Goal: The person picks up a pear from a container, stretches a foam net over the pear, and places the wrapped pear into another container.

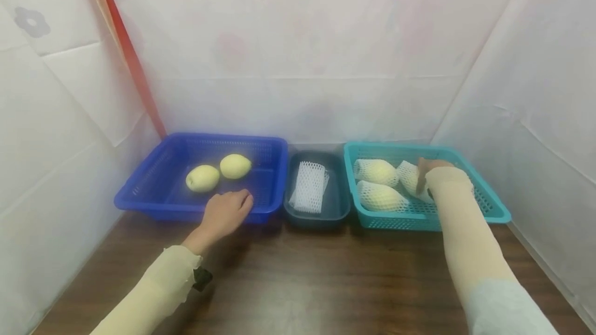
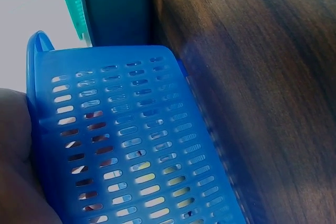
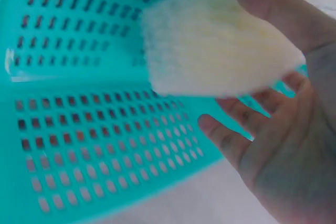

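My right hand [image 1: 430, 169] reaches into the teal basket [image 1: 400, 149] and grips a pear in a white foam net [image 1: 410, 180]. In the right wrist view the thumb lies across the netted pear [image 3: 215, 51], with several fingers below it. Two more netted pears [image 1: 378, 172] lie beside it. My left hand [image 1: 227, 212] rests at the front rim of the blue basket [image 1: 139, 182], its fingers loosely bent over the edge and holding nothing. Inside that basket are two bare pale yellow pears [image 1: 203, 178]. Part of the left hand [image 2: 18, 166] shows beside the basket's perforated wall.
Between the baskets stands a small dark bin [image 1: 337, 190] with white foam nets [image 1: 309, 187] in it. All three containers stand in a row on a dark wooden table [image 1: 298, 278]. White sheets [image 1: 298, 66] hang behind and at both sides, with a red ribbon [image 1: 132, 61] at left.
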